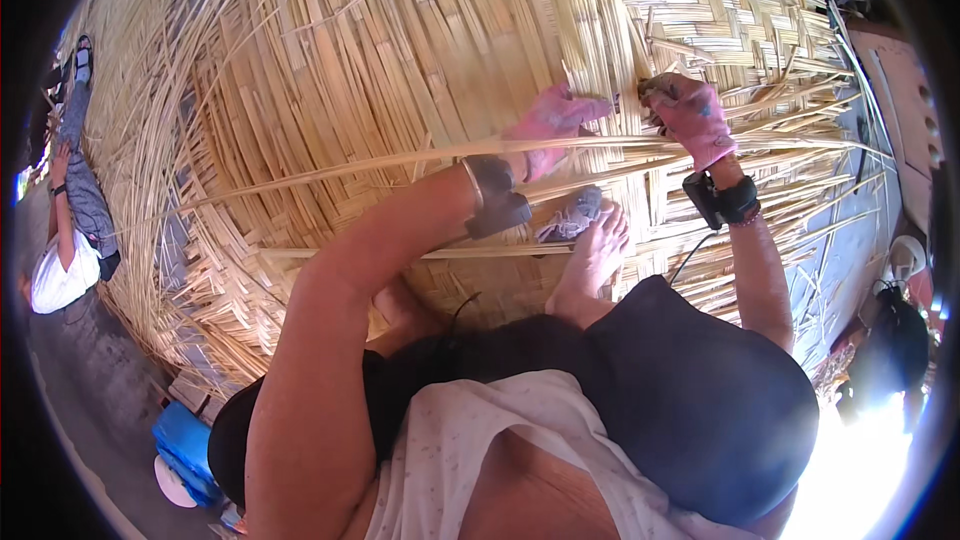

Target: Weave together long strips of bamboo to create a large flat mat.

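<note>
The right hand [690, 120], in a stained pink glove, has its fingers curled down against the strips of the woven mat [430, 70]; whether they pinch one cannot be told. The left hand [552, 128], also pink-gloved, reaches toward it low over the mat, fingers pointing right; it is blurred, so its grip cannot be told either. Between the hands, upright pale strips [597, 35] run up the mat, and a long loose strip [340, 176] crosses the mat sideways just below them.

Each wrist bears a black strapped device [722, 200] above the mat. Nearer the person, a bare foot [592, 258] rests on the mat, with a greyish crumpled bundle [570, 220] beside it. At the mat's upper right the weave is a tight zigzag. Past the mat's left edge is another person [65, 270] in a white top; off its lower-left edge stands a blue object [187, 450].
</note>
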Available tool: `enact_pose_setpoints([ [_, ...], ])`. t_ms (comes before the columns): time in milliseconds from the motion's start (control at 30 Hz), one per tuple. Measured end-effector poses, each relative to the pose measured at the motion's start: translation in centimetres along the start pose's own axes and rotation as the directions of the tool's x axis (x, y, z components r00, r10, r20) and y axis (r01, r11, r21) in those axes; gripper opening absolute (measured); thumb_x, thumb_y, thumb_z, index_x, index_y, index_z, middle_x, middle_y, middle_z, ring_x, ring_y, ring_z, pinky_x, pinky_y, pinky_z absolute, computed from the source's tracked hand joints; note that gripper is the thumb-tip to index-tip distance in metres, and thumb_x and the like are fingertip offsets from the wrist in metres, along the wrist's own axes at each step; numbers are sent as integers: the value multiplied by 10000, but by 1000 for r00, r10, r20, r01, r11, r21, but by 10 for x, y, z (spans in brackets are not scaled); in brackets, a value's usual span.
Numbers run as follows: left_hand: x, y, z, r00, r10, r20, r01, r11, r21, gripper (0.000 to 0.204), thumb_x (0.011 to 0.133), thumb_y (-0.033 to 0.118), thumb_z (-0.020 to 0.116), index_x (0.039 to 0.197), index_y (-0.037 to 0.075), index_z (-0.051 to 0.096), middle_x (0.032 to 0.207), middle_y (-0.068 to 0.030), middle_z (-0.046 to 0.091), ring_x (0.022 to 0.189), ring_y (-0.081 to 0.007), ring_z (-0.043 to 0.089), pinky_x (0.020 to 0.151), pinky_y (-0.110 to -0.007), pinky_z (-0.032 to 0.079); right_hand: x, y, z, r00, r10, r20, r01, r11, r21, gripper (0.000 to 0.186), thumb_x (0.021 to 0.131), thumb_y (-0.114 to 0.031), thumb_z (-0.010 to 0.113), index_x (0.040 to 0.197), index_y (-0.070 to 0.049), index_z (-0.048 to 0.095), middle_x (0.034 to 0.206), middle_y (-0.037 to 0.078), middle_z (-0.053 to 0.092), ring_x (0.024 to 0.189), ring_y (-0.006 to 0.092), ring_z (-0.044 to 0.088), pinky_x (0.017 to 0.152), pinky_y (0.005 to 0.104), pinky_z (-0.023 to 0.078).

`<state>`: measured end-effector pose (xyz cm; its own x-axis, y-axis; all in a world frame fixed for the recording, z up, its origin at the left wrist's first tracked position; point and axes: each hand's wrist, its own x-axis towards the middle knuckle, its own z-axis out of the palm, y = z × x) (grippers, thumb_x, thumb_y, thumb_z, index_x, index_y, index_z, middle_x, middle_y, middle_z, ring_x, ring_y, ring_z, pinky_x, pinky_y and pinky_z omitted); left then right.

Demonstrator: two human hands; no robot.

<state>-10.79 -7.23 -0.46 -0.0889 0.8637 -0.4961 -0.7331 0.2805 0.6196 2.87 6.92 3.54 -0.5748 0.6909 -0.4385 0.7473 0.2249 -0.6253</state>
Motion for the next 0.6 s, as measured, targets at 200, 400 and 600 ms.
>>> enact_pose_setpoints([
  [200,3,-9,-8,999,-53,-10,53,999,-12,371,796,168,650,1038,-28,449,999,-135,565,738,-203,592,659,-330,508,-11,6,-1,957,117,266,-84,988,-130,148,767,-135,592,863,-44,658,656,56,628,549,101,576,508,249,474],
  [400,19,-7,-33,991,-76,107,65,992,105,254,826,166,597,951,30,422,953,-121,542,752,-207,585,690,-366,524,-15,8,4,949,90,301,-50,989,-140,182,770,-198,592,862,-62,670,700,80,642,546,130,586,528,264,481],
  [600,13,10,-30,987,-144,71,140,988,62,313,826,172,605,1045,18,444,945,-112,546,875,-222,584,686,-342,534,-13,7,-1,924,140,355,-151,989,2,195,799,-172,582,931,-49,655,751,66,645,612,94,598,521,244,483],
])
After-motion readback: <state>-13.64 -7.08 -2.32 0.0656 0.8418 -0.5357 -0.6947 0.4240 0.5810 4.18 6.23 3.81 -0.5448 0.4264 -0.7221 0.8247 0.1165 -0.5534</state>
